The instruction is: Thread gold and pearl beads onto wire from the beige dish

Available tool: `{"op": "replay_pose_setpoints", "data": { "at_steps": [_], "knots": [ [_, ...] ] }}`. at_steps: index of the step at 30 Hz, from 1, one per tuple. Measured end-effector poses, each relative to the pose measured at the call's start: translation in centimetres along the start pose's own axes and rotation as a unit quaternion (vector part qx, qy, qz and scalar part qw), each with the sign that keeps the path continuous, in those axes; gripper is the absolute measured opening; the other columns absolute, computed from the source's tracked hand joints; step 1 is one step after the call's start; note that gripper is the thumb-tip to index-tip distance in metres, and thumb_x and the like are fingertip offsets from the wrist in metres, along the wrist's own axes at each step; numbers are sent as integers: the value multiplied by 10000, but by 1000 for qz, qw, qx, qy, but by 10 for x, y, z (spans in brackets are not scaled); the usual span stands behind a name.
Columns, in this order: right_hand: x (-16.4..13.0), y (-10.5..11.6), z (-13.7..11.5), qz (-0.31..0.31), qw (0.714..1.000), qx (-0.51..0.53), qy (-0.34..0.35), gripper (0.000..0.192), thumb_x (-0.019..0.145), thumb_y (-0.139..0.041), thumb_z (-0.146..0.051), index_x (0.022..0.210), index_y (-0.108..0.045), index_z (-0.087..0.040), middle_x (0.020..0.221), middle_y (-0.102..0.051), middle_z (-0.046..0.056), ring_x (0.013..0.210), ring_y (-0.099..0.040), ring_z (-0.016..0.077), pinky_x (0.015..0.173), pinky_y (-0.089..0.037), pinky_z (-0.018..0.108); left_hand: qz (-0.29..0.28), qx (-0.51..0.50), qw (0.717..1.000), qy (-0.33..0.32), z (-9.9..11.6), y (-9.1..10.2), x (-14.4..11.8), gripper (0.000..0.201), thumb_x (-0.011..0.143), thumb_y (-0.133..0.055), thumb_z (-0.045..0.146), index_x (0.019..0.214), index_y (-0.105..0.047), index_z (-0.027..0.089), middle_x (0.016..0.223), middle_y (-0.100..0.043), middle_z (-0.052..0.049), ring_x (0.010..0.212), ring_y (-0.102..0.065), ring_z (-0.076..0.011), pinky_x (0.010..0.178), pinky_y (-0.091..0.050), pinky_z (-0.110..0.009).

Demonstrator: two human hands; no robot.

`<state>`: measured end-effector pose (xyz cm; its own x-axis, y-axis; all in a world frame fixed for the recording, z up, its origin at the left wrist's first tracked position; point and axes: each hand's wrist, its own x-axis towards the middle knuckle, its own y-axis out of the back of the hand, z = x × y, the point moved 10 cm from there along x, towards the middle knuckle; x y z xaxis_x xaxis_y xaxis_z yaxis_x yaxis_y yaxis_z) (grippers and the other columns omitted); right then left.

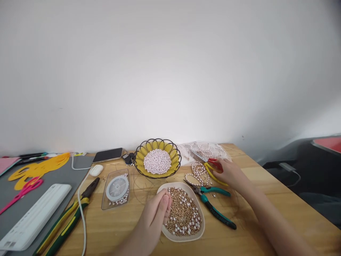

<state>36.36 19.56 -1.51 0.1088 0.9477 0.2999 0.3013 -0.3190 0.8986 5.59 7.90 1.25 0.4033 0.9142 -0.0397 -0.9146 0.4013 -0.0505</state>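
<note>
**Both hands at the near-right of the tabletop, one over the bead plate, one on the scissors**

Your left hand [157,209] hangs over the near-left rim of the white plate [186,236] of gold and pearl beads, close to the near edge of the tabletop [266,199]. Its fingers are bunched together with the tips pressed to each other; whether a bead or thread sits between them cannot be told. The wrist comes up from the near edge, palm turned inward.

Your right hand [230,174] reaches in from the right edge, forearm laid diagonally across the wood, and its fingers are closed on the red and yellow handles of the scissors [209,165]. The blades point toward the far edge, over pearl strands [198,170] and a clear bag [206,149].

Room is tight between the hands: teal pliers [217,206] lie just right of the plate, under your right forearm's line. The yellow wire basket [157,158] of pale beads stands beyond the plate, near the far edge. Left of the plate sit a clear tray with a spool [116,189] and green-yellow pliers [68,220]. Bare wood lies along the near-right corner.
</note>
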Motion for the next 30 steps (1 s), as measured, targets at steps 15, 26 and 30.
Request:
{"op": "replay_pose_setpoints", "data": {
  "at_steps": [15,26,30],
  "knots": [
    [-29,64,-52,79,958,275,8,377,818,-658,-521,1053,-635,-227,922,-714,101,734,-680,238,628,-580,306,79,-79,993,47,6,-6,2,598,899,-482,787,747,-445,210,649,-275,63,566,-252,-118,526,-180,-289],
    [-93,34,-128,-18,940,250,233,495,713,-795,-282,1194,-679,-280,838,-785,37,590,-721,207,520,-595,248,83,-198,973,84,-9,1,3,585,890,-572,748,723,-442,202,589,-287,73,523,-233,-92,502,-183,-268],
    [-98,31,-131,-20,934,253,252,443,733,-752,-259,1167,-671,-293,856,-785,51,625,-746,230,505,-613,251,78,-231,966,90,-14,-1,0,582,894,-576,740,715,-471,197,579,-310,58,498,-237,-87,479,-189,-264]
  ]
}}
